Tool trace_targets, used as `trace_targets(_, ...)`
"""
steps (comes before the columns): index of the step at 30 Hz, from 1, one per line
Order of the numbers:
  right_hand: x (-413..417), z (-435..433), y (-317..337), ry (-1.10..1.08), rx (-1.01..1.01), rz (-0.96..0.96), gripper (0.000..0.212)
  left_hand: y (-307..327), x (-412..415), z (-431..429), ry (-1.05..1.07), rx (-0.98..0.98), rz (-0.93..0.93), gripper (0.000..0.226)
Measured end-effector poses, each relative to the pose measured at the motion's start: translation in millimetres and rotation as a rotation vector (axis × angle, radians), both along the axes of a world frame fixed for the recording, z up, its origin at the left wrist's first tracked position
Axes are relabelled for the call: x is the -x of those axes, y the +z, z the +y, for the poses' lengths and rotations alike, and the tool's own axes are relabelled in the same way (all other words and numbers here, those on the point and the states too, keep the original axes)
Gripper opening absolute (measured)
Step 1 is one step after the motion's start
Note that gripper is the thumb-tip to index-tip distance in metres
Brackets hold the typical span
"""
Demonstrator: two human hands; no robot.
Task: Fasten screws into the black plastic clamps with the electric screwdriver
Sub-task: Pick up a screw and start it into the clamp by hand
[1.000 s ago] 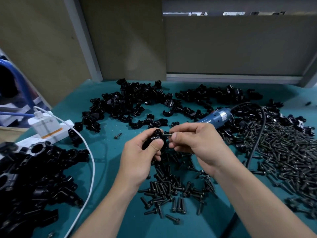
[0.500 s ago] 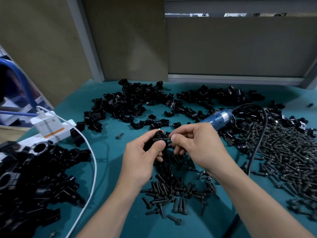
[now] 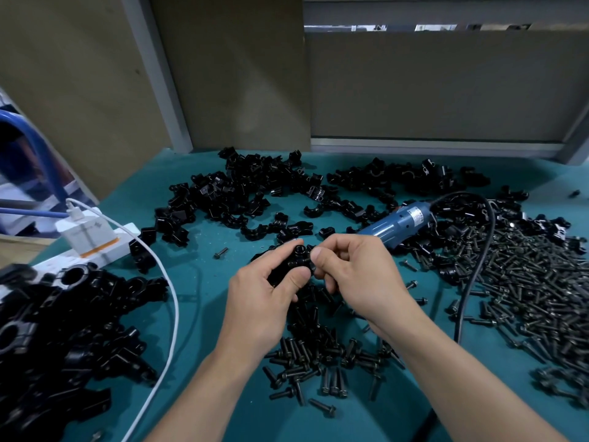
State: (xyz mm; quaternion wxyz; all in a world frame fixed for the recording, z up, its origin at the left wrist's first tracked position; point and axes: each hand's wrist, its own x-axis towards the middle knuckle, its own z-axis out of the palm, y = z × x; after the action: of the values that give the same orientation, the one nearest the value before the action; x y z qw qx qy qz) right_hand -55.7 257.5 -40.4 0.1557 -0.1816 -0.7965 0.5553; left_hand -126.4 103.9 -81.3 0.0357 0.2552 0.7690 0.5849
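Observation:
My left hand [image 3: 266, 298] grips a black plastic clamp [image 3: 294, 261] above the middle of the teal table. My right hand [image 3: 357, 275] pinches a black screw at the clamp's right side; the screw is almost wholly hidden between fingertips and clamp. The blue electric screwdriver [image 3: 398, 223] lies on the table just behind my right hand, its black cable [image 3: 475, 275] curving to the right and toward me. A small pile of black screws [image 3: 318, 355] lies under and in front of my hands.
Loose black clamps [image 3: 242, 193] spread across the back of the table [image 3: 204, 301]. Assembled clamps [image 3: 60, 339] are heaped at the left. A large heap of screws [image 3: 529, 288] covers the right. A white power strip [image 3: 95, 240] with a white cable [image 3: 172, 298] sits at the left edge.
Both hands stay together on the clamp. My right fingertips have closed in against the clamp's side, and the screw that stuck out before is now mostly hidden.

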Motion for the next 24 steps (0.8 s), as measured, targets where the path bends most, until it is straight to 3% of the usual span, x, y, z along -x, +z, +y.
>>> trace_targets(5, -0.5, -1.2, 3.4, -0.004, 0.076, 0.028, 0.026, 2.9, -2.2, 0.9, -0.028, -0.010, -0.025, 0.059)
trace_targets(11, -0.9, -3.8, 3.6, 0.007, -0.079, -0.002, 0.029, 3.3, -1.6, 3.6, -0.030, -0.040, -0.106, 0.035)
trace_targets(18, -0.7, -10.0, 2.8, -0.065, -0.421, -0.078, 0.052, 7.4, -10.9, 4.7, 0.015, 0.007, 0.034, 0.040)
trace_targets(21, -2.1, -9.6, 3.7, -0.036, -0.445, -0.101, 0.055, 10.6, -13.4, 4.4, 0.018, 0.003, 0.065, 0.048)
trace_targets(24, -4.1, -3.6, 11.7, 0.081, -0.406, -0.118, 0.048, 10.1, -10.7, 3.8, 0.033, 0.002, 0.044, 0.038)
